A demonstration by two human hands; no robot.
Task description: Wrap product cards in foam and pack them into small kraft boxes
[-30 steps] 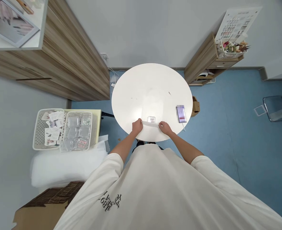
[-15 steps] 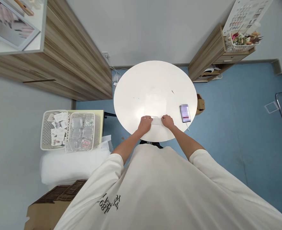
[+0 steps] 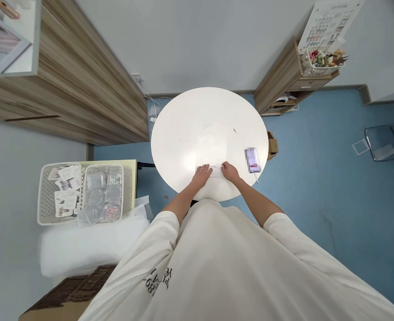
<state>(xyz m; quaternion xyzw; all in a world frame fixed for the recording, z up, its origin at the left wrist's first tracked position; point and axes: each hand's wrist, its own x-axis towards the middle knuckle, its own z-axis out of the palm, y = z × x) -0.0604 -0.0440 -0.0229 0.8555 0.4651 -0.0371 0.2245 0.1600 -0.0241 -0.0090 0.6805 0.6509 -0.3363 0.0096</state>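
Observation:
On the white oval table (image 3: 206, 120), close to its near edge, lies a small flat bundle of whitish translucent wrap (image 3: 216, 172). My left hand (image 3: 202, 174) rests on the bundle's left end, its fingers stretched out and lying flat, with a ring on one finger. At the right end, my right hand (image 3: 230, 172) has its fingers closed in a pinch on the wrap's edge. What is inside the bundle cannot be made out. A phone (image 3: 252, 160) with a blurred screen and a white cable lies to the right of my right hand.
Left of the table, two white baskets (image 3: 43, 196) hold printed cards and clear plastic boxes. A white roll of wrapping material (image 3: 83, 247) and a brown cardboard box (image 3: 59, 298) are nearer me. Wooden cabinets (image 3: 93, 76) stand left; a small cardboard box (image 3: 272, 145) is at right.
My left hand's fingers have straightened from a curled grip to lying flat on the wrap. My right hand still pinches its end. The whole view has shifted slightly.

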